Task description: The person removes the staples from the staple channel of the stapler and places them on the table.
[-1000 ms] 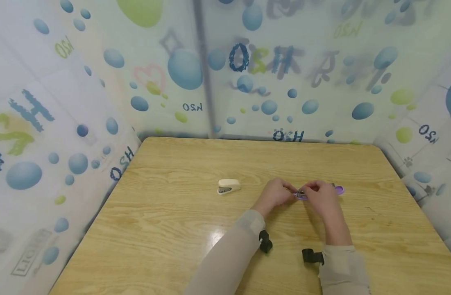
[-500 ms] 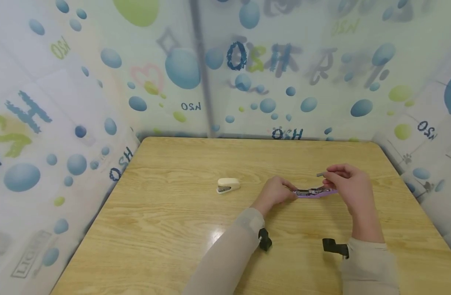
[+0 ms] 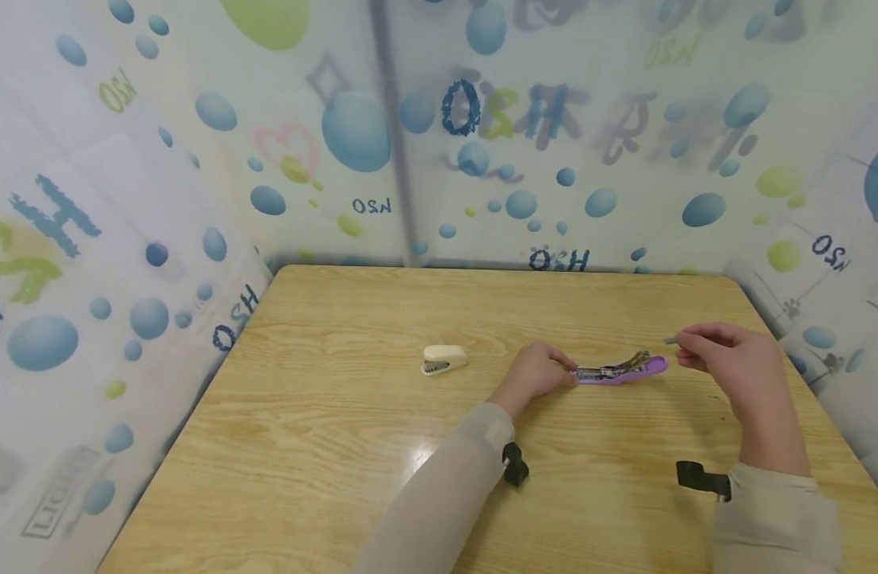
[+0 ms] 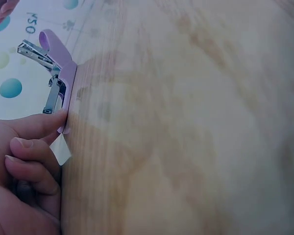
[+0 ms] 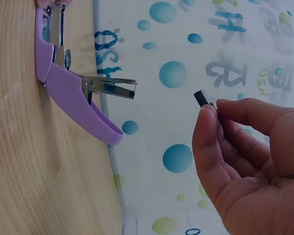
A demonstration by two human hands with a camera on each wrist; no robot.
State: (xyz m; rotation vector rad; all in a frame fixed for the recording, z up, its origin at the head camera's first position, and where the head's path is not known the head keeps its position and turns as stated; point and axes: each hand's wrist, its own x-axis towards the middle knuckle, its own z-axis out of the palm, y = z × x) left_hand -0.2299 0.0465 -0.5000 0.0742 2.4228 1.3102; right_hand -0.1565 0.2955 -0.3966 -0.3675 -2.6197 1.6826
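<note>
One short dark strip (image 5: 202,98), which I take for a stick of staples, sits pinched between the thumb and fingertips of my right hand (image 5: 250,156), up off the table (image 3: 324,414). My left hand (image 3: 535,371) is well apart from it, its fingertips gripping one end of the purple stapler (image 3: 654,367), which lies splayed open on the table.

The strip looks like the weak point to me: I have it only near one end, so a slack pinch could let it drop, and a hard squeeze could snap it, if it really is glued staples. The stapler worries me too. Its far purple end slopes up off the wood, and I steady just the opposite end, so a knock on the raised part could tip or swing it. The upright metal arm looks hinged, and a bump might fold it onto a finger.

The purple shell looks like smooth plastic, with a rounded, hollow end. The metal arm is a bright, narrow channel, angled away from the shell, and a second metal rail runs along the lower part. My strip is a plain bar, straight-sided and blunt. Left of all this stands a cream stapler (image 3: 446,359), stubby and rounded on top, on pale wood grain that reflects a light spot.
</note>
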